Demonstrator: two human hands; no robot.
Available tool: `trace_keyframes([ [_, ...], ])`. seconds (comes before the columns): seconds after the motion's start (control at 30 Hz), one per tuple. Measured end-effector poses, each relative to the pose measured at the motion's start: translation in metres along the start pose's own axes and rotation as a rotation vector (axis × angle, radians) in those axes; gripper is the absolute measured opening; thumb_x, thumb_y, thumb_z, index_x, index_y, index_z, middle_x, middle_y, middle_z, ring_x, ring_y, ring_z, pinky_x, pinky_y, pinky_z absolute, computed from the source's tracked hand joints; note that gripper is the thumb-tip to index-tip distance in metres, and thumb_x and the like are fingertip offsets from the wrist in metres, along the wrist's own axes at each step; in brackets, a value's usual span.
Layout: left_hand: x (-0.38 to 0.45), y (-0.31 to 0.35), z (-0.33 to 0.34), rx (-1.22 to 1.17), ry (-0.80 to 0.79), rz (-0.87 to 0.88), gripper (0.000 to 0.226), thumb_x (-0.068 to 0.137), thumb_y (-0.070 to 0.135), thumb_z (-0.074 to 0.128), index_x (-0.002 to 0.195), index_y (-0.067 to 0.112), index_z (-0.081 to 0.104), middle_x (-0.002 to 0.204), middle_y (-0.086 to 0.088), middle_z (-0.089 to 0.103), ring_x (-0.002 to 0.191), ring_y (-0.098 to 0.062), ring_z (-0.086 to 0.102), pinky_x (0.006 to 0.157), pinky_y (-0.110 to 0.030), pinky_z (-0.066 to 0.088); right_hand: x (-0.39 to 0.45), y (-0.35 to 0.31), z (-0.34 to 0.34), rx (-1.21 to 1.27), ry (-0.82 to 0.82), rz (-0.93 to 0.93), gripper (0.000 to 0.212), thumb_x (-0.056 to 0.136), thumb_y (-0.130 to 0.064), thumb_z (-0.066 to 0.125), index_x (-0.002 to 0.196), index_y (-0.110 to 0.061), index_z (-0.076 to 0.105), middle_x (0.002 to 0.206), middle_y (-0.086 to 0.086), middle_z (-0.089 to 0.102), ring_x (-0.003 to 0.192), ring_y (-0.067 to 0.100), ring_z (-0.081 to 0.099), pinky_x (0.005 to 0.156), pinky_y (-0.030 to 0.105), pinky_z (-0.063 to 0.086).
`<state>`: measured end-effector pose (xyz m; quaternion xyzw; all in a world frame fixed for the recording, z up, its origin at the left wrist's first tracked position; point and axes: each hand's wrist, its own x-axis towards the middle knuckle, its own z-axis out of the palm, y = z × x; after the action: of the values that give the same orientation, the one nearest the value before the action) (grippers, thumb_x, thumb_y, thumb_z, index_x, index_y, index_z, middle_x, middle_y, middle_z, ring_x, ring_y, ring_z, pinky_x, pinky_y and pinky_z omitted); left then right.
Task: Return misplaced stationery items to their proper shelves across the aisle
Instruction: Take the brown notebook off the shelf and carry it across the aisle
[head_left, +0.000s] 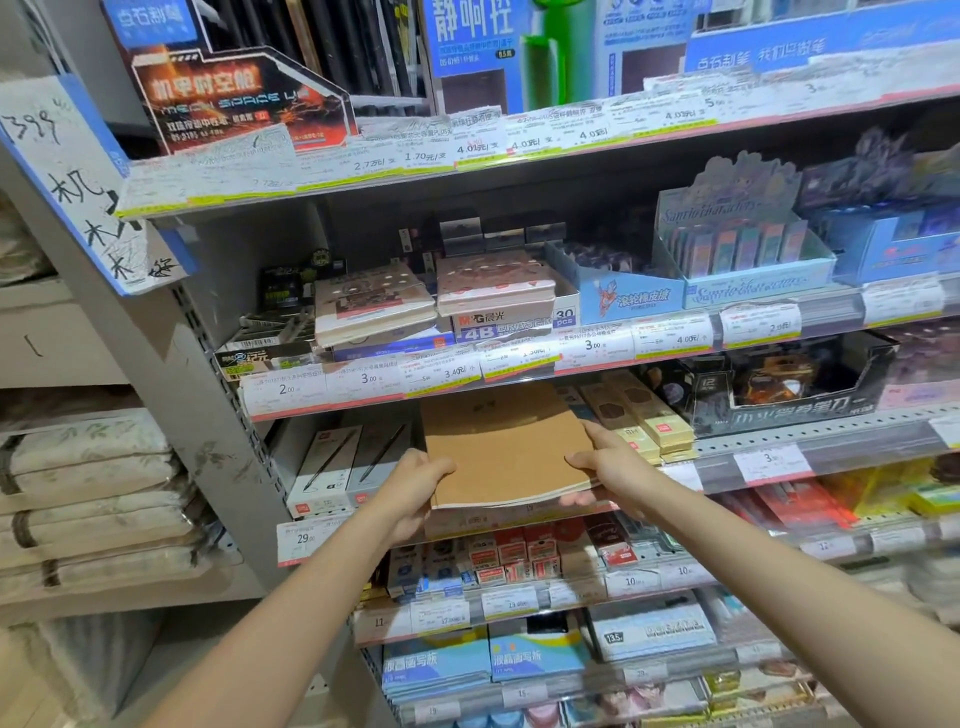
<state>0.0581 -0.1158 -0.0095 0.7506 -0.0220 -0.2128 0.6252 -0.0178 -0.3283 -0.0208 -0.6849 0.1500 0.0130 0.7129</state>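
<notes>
Holding a flat brown kraft-paper notebook (506, 447) by both side edges at frame centre, the left hand (415, 488) grips the near left corner, thumb on the cover, fingers underneath; the right hand (610, 465) clamps the right edge, thumb on top, fingers curled below. The notebook lies tilted, far end pushed under the clear price-tag strip (363, 387) of the shelf above, near end sticking out over the third grey metal shelf (779, 457). White pen boxes (337, 467) sit just left of it, yellowish pencil boxes (639, 415) just right. Two pink-patterned notebooks (431, 301) rest on the shelf above. Folded cream textiles (93, 488) stacked at frame left.
</notes>
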Motion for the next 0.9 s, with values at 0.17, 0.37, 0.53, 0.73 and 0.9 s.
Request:
trace_keyframes([
  [0.17, -0.008, 0.003, 0.010, -0.192, -0.110, -0.001, 0.023, 0.089, 0.009, 0.058, 0.110, 0.007, 0.050, 0.105, -0.015, 0.063, 0.092, -0.025, 0.063, 0.079, -0.038, 0.054, -0.022, -0.001, -0.008, 0.025, 0.030, -0.062, 0.039, 0.095, 0.000, 0.039, 0.126, -0.023, 0.040, 0.128, 0.011, 0.051, 0.066, 0.025, 0.070, 0.043, 0.024, 0.055],
  [0.37, -0.017, 0.004, 0.029, -0.229, -0.187, 0.016, 0.022, 0.087, -0.004, 0.053, 0.104, 0.009, 0.046, 0.111, -0.019, 0.059, 0.095, -0.032, 0.062, 0.078, -0.045, 0.055, -0.061, 0.006, -0.028, 0.090, 0.059, -0.027, 0.035, 0.094, -0.001, 0.041, 0.124, -0.019, 0.042, 0.110, 0.006, 0.058, 0.080, 0.026, 0.066, 0.052, 0.030, 0.060],
  [0.53, -0.029, 0.000, 0.052, -0.224, -0.286, 0.091, 0.022, 0.090, -0.002, 0.049, 0.107, 0.011, 0.046, 0.098, -0.010, 0.062, 0.079, -0.023, 0.064, 0.056, -0.032, 0.056, -0.091, 0.012, -0.052, 0.140, 0.192, 0.021, 0.007, 0.090, -0.004, 0.047, 0.093, -0.011, 0.047, 0.083, 0.008, 0.061, 0.066, 0.019, 0.059, 0.055, 0.032, 0.047],
  [0.73, -0.045, -0.008, 0.085, -0.225, -0.448, 0.160, 0.030, 0.090, -0.002, 0.049, 0.115, 0.013, 0.044, 0.109, -0.012, 0.063, 0.087, -0.027, 0.064, 0.069, -0.038, 0.057, -0.124, 0.031, -0.077, 0.125, 0.326, -0.058, 0.021, 0.094, -0.015, 0.048, 0.112, -0.006, 0.054, 0.109, 0.016, 0.065, 0.093, 0.028, 0.061, 0.079, 0.037, 0.049],
  [0.9, -0.055, -0.007, 0.123, -0.185, -0.538, 0.184, 0.026, 0.089, -0.003, 0.048, 0.107, 0.016, 0.044, 0.105, -0.011, 0.061, 0.081, -0.023, 0.063, 0.057, -0.031, 0.057, -0.157, 0.045, -0.099, 0.173, 0.427, -0.132, 0.027, 0.095, -0.006, 0.043, 0.121, -0.009, 0.047, 0.102, 0.008, 0.064, 0.084, 0.018, 0.062, 0.066, 0.023, 0.053],
])
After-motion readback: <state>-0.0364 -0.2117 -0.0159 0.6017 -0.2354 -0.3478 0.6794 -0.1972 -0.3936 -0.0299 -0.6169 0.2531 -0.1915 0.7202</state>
